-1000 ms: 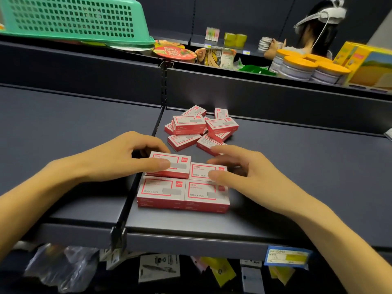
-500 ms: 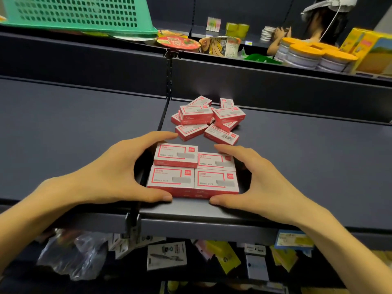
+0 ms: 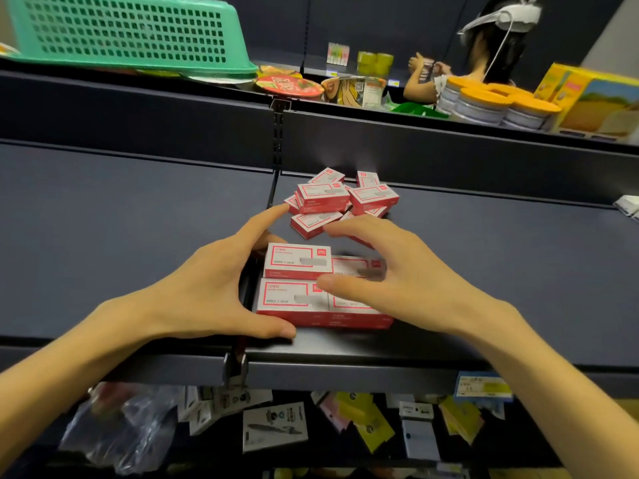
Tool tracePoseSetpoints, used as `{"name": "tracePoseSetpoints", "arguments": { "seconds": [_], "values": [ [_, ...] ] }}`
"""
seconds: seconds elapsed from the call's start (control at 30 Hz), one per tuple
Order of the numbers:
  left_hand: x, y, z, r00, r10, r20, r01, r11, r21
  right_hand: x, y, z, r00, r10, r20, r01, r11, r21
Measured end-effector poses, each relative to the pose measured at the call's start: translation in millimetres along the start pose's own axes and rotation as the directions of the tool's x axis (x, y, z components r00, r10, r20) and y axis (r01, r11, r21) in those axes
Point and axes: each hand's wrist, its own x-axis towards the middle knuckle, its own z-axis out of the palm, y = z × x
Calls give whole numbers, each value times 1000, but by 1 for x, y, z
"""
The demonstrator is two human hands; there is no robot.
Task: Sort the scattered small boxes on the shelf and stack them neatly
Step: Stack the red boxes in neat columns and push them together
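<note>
On the dark shelf [image 3: 484, 271], the left hand [image 3: 207, 292] lay released, thumb against the front of the squared block of red-and-white boxes [image 3: 297, 281], while the right hand [image 3: 401, 271] hovered released over it, the loose box heap [image 3: 339, 202] at 12 o'clock.

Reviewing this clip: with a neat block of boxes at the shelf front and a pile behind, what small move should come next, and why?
Probably the right hand should reach on to the nearest loose box and bring it to the squared block of boxes. That hand is open over the block, its fingers pointing at the jumbled pile, while the left hand braces the block's left side.
</note>
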Motion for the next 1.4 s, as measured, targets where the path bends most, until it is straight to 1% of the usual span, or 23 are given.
{"name": "tracePoseSetpoints", "arguments": {
  "seconds": [0.1,0.3,0.4,0.47,0.53,0.6,0.7,0.8,0.87,0.9,1.03,1.1,1.13,1.27,1.33,1.4],
  "values": [
    [-1,0,-1,999,-43,0,43,996,-74,15,-5,5,998,21,53,-24,998,53],
    [0,-2,-2,988,-145,-47,136,976,-168,30,3,1,998,35,61,-42,993,114],
    [1,-4,-2,984,-157,-84,146,982,-123,38,9,0,998,42,47,-48,991,127],
    [2,-9,-3,979,-139,-151,130,989,-68,43,12,1,998,60,26,-62,989,133],
    [3,-12,-7,963,-166,-212,151,985,-86,50,15,1,997,70,26,-72,992,104],
    [5,-14,-9,952,-198,-234,172,977,-125,58,15,1,995,80,53,-84,995,57],
    [6,-15,-8,957,-191,-218,170,979,-114,66,13,1,990,64,129,-66,998,10],
    [8,-14,-8,956,-195,-221,176,979,-101,69,12,3,988,14,152,-7,999,-42],
    [14,-13,-14,953,-207,-221,196,978,-68,69,17,3,992,5,126,-3,1000,-10],
    [18,-11,-18,952,-206,-228,203,979,-37,69,20,1,996,-5,91,6,1000,-10],
    [51,-3,-41,936,-177,-304,208,975,74,79,37,-19,992,-71,-106,61,994,-94],
    [74,-2,-49,936,-144,-321,191,974,119,84,45,-28,976,-82,-203,55,989,-136],
    [86,-3,-50,935,-130,-329,185,973,140,87,49,-30,970,-87,-228,51,985,-162],
    [119,-15,-34,932,-93,-350,175,962,211,94,63,-22,978,-100,-181,54,968,-246],
    [120,-22,-23,927,-68,-369,155,965,210,91,68,-15,978,-117,-171,63,954,-292],
    [118,-31,-15,916,-54,-397,143,969,200,89,74,-14,979,-109,-171,56,956,-288]
  ]
}}
